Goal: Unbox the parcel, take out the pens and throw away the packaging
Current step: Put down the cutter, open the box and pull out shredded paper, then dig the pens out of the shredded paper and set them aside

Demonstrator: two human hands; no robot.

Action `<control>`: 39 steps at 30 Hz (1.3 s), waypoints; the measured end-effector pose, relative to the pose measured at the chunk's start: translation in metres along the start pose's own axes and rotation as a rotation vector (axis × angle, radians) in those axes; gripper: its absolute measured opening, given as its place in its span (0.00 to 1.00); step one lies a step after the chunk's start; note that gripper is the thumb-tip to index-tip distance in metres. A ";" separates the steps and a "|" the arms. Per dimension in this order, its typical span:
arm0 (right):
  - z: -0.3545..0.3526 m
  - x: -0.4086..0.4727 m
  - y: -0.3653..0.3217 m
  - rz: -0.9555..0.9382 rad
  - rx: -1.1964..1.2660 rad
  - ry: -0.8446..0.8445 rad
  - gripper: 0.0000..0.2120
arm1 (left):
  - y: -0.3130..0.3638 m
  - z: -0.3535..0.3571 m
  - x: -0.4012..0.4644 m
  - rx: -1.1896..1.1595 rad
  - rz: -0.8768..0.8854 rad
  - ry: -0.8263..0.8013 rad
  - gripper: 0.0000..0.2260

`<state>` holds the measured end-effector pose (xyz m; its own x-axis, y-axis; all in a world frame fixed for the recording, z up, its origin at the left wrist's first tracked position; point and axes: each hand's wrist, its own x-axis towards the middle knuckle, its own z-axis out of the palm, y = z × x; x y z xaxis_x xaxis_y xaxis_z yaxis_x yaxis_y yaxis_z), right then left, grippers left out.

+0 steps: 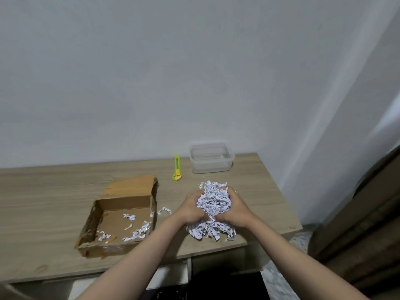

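Note:
An open brown cardboard box (101,215) lies on the wooden desk (43,202), its lid flap folded back. A few white paper shreds remain on its floor. To its right, my left hand (190,210) and my right hand (237,210) together clutch a big clump of shredded white paper (213,202) above the desk's right part. More shreds hang below my hands and rest on the desk. No pens are visible; the clump hides whatever is inside it.
A yellow-green utility knife (177,168) lies behind the box. A clear plastic container (211,158) stands near the wall at the back right. The desk's right edge is close to my right hand; a dark wooden door stands at far right.

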<state>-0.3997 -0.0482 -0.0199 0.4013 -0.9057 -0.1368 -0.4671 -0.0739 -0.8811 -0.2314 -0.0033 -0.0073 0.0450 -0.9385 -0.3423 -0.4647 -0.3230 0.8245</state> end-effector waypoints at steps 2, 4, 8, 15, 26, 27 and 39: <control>-0.003 0.005 0.009 0.000 0.012 -0.026 0.40 | 0.004 0.009 0.002 -0.035 0.005 0.026 0.34; -0.004 0.013 0.018 0.002 0.011 -0.047 0.40 | 0.003 0.016 0.006 -0.064 -0.012 0.047 0.32; -0.007 0.031 0.033 0.005 0.035 -0.059 0.39 | 0.000 0.022 0.015 -0.014 -0.056 0.180 0.43; -0.042 0.029 0.015 -0.087 -0.053 -0.082 0.39 | -0.001 0.023 0.009 0.042 0.080 0.266 0.44; -0.021 0.001 0.037 -0.243 -0.389 0.011 0.15 | -0.018 0.037 0.006 0.628 0.060 0.156 0.26; -0.024 0.001 0.040 -0.226 -0.373 0.027 0.14 | -0.022 0.035 0.006 0.642 0.054 0.154 0.26; -0.045 0.002 0.041 -0.233 -0.329 0.264 0.05 | -0.029 0.025 -0.009 0.442 0.307 0.514 0.23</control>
<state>-0.4531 -0.0714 -0.0357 0.3314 -0.9212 0.2040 -0.6302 -0.3771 -0.6787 -0.2403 0.0179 -0.0395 0.2134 -0.9525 0.2171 -0.8307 -0.0600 0.5535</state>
